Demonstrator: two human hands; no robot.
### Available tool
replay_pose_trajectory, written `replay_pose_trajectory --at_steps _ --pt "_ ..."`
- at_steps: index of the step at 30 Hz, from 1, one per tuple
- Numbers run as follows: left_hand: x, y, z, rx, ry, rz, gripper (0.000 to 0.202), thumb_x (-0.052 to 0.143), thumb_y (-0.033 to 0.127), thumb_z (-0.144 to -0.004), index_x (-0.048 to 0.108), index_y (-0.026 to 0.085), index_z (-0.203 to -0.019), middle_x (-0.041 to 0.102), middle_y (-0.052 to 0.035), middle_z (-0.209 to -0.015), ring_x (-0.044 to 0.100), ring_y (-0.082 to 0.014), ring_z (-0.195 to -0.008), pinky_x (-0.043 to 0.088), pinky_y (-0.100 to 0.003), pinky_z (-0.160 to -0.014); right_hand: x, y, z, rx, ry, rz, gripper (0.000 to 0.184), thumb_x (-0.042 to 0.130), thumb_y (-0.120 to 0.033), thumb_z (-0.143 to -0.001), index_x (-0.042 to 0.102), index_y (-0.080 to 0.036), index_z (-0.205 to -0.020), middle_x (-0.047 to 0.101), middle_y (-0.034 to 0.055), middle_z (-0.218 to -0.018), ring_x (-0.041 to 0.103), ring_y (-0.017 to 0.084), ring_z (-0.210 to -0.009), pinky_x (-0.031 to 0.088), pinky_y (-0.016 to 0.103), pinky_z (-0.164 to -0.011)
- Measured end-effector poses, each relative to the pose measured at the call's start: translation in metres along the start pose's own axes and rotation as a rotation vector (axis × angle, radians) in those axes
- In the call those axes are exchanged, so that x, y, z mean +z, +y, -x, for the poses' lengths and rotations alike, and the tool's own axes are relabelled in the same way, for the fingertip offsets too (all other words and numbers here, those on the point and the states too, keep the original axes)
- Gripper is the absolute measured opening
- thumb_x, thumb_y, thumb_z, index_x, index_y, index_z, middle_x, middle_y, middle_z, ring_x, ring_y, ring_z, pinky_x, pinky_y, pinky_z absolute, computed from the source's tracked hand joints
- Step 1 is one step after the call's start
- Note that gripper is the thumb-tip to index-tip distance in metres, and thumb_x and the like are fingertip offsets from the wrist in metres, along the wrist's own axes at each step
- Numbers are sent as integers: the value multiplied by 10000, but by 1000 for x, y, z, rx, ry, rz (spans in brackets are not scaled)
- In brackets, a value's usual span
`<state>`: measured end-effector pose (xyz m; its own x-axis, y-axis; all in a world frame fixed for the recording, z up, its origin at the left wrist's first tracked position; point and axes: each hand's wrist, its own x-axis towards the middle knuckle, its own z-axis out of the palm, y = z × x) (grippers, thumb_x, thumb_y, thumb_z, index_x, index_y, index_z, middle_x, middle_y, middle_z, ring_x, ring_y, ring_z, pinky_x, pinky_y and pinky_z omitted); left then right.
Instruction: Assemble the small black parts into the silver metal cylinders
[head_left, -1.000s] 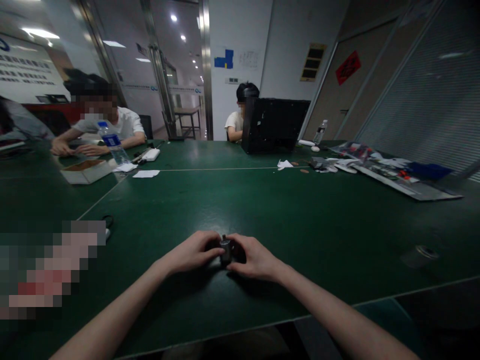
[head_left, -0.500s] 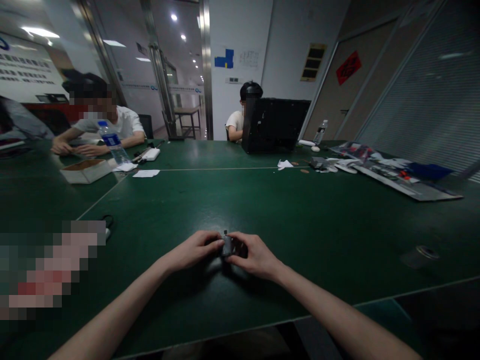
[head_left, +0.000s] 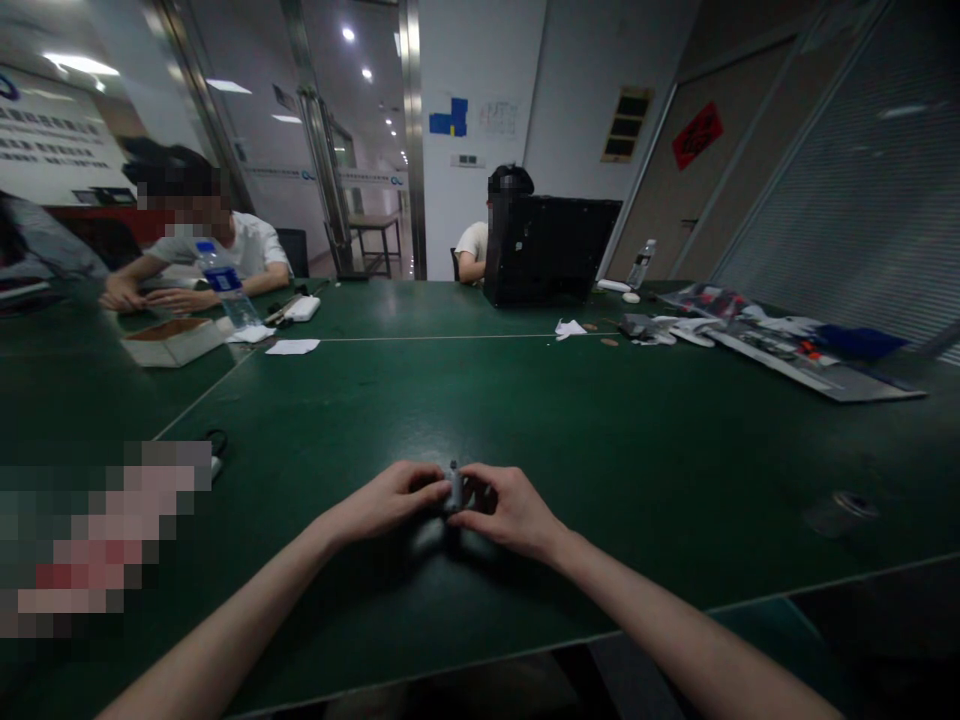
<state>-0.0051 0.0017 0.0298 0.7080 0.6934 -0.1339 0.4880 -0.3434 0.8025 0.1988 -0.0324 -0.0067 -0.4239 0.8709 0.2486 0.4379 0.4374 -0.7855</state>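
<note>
A small grey cylinder-shaped piece (head_left: 455, 488) with a dark stub on top stands upright between my hands, just over the green table (head_left: 465, 610); its exact kind is too small to make out. On its left side, the thumb and fingers of my left hand (head_left: 397, 497) press against it. From the right, my right hand (head_left: 517, 507) curves its fingers and thumb about the top and bottom of the same piece. My fingers hide part of it.
A can-like cylinder (head_left: 844, 512) lies at the right. Further back are a paper sheet (head_left: 292, 347), an open box (head_left: 172, 345), a water bottle (head_left: 227, 290), a black case (head_left: 551, 250) and a cluttered board (head_left: 817, 365). One person (head_left: 255, 250) sits at left, another (head_left: 472, 245) behind the case.
The grey piece has turned a little in my fingers and looks slimmer and lighter. My hands have barely moved. The person behind the black case has shifted slightly right.
</note>
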Motion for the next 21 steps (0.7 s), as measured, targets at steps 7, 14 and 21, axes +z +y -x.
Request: replay_pose_trajectory --at_steps 7,14,21 --pt "3 -1 1 28 5 76 258 547 380 -849 589 153 -963 616 -19 -907 557 -174 -816 419 -251 -720 2 1 1 -18 5 87 425 688 -334 -720 548 -199 -1098 645 8 -872 574 111 -675 436 234 -638" --pt "2 -1 0 16 0 26 226 552 342 -835 588 146 -941 595 -9 -868 542 -170 -782 409 -253 -712 -2 0 2 -16 -61 114 439 659 -233 -722 503 -208 -1132 639 18 -928 579 125 -712 440 245 -665" --pt "1 -3 0 18 -3 21 182 563 320 -829 591 151 -889 585 3 -838 541 -163 -772 406 -243 -706 0 2 2 -15 -37 156 415 623 -172 -731 514 -208 -1129 634 38 -967 574 137 -748 437 254 -686"
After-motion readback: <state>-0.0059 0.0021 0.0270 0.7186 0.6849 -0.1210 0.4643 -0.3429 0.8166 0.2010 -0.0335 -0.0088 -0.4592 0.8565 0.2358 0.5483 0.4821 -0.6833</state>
